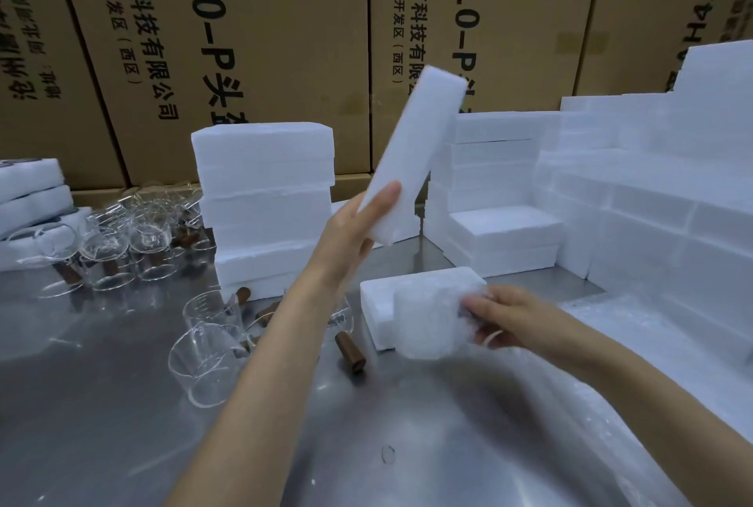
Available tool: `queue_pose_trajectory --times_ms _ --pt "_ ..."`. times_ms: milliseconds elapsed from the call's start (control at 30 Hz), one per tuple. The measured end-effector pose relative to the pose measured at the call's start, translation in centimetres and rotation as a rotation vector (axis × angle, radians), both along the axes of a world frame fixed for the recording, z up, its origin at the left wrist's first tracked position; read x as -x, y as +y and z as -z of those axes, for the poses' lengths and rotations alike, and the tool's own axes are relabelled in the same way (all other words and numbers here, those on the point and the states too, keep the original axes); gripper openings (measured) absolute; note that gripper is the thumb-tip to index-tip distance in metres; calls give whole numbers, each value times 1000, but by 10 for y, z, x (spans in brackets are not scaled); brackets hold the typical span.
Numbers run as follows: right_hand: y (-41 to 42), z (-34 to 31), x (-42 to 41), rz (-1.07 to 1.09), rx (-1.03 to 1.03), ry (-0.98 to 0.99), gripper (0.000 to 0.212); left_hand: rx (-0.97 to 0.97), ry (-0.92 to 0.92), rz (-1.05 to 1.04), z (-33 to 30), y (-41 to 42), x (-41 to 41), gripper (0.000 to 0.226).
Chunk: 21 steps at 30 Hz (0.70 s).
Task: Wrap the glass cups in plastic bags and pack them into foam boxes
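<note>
Head view: a wrapped cup (428, 323), cloudy under its plastic bag, sits low and right of centre, gripped by the right hand (509, 323), fingers curled round its right side. It is held just in front of an open foam box (419, 286) lying on the metal table (366, 445). The left hand (354, 229) is raised mid-frame, thumb and fingers clamped on the lower end of a foam lid (415, 152), which tilts up toward the upper right. Bare glass cups (208, 356) with brown handles lie at lower left beside the left forearm; more cluster at the left edge. A stack of foam boxes (265, 205) stands centre-left; further stacks fill the right side. Printed cardboard cartons (265, 17) wall the background.
</note>
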State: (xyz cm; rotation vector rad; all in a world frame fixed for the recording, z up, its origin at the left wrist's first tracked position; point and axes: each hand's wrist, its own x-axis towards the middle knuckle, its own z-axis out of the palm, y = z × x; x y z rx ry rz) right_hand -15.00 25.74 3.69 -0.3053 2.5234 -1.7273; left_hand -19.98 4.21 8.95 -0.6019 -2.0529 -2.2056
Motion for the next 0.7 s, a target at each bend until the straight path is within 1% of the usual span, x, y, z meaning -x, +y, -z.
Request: queue_pose_trajectory --times_ms 33,100,167,233,267,333,433,567,700 --pt "0 -6 4 32 34 24 22 -41 -6 31 -5 0 -3 60" --pt "0 -18 14 106 19 102 20 -55 8 59 -11 -1 -9 60" --pt "-3 -27 27 149 -57 178 24 -92 3 75 -12 -2 -11 52" --pt "-9 -30 42 133 -147 205 29 -156 -24 97 -12 -5 -13 37" --pt "-13 -29 49 114 -199 207 30 -180 -38 103 -11 -6 -13 34" --pt "-21 -25 61 65 -289 198 28 -215 -63 94 -10 -9 -14 41" --pt "-26 -14 76 16 -357 130 21 -285 -93 94 -9 -14 -14 52" --pt "-26 -8 84 -8 -374 11 21 -294 -90 101 -9 -18 -12 49" --pt "-28 -9 83 -8 -454 -12 23 -284 -107 107 -10 -18 -11 53"
